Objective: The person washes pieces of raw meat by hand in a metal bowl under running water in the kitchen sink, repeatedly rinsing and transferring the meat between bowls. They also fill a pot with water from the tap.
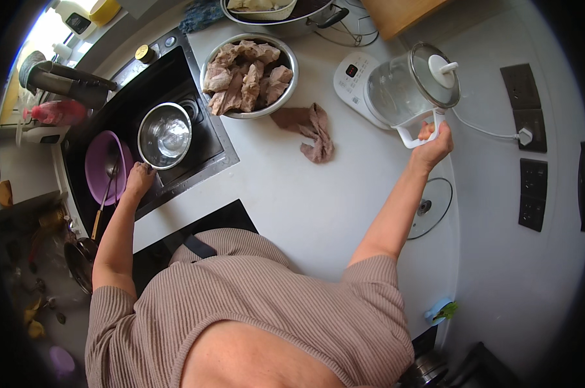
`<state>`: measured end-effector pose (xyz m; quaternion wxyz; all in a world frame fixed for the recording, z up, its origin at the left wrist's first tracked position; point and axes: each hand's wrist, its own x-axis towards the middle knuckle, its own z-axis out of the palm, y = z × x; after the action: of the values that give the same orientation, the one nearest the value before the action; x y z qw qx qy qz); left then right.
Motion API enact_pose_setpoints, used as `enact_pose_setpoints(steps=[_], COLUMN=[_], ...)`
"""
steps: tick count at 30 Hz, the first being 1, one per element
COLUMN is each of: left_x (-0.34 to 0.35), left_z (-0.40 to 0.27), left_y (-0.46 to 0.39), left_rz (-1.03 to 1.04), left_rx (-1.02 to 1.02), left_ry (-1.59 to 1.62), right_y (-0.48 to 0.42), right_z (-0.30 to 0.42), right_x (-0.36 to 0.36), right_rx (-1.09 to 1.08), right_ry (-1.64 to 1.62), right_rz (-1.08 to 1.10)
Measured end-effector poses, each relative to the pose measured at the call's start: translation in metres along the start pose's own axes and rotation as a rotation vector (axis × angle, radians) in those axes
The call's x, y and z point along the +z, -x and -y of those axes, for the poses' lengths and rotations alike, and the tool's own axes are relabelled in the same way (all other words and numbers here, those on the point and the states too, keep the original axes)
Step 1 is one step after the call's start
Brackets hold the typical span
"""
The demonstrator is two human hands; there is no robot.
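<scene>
My right hand (433,145) is wrapped around the white handle of a glass electric kettle (394,92). Its glass lid has a white knob, and its white base (353,80) with a display stands on the counter beneath it. My left hand (141,179) grips the near rim of a shiny steel bowl (164,138) over the black sink (127,92). Beside that hand, a purple basin (96,165) in the sink holds a ladle (112,169). Whether the steel bowl touches the sink floor is hard to tell.
A metal bowl of meat pieces (249,77) stands right of the sink, near a crumpled brown cloth (317,136). A glass lid (433,208) lies under my right forearm. The kettle's cord (486,131) runs to a wall socket (530,131). A large pot (278,24) sits behind.
</scene>
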<state>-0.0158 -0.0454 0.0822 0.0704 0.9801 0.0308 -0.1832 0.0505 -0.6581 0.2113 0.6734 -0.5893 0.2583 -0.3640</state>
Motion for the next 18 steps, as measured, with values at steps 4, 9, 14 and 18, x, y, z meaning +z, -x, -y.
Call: enact_pose_setpoints(steps=[4,9,14,18], left_x=[0.015,0.017,0.054,0.082], left_z=[0.025,0.011,0.027,0.025], left_y=[0.0,-0.032,-0.045,-0.086], left_rz=[-0.011,0.125,-0.037,0.001], left_rx=[0.095,-0.084,-0.04,-0.032], left_ry=[0.077,0.045,0.057,0.05], right_y=[-0.018,-0.029,0.022,0.081], right_z=[-0.033,-0.026,0.013,0.045], right_x=[-0.016,-0.053,-0.021,-0.028], right_rx=[-0.021,-0.031,-0.331,-0.525], right_ry=[-0.033,0.017,0.723,0.857], right_rz=[0.015,0.134,0.025,0.073])
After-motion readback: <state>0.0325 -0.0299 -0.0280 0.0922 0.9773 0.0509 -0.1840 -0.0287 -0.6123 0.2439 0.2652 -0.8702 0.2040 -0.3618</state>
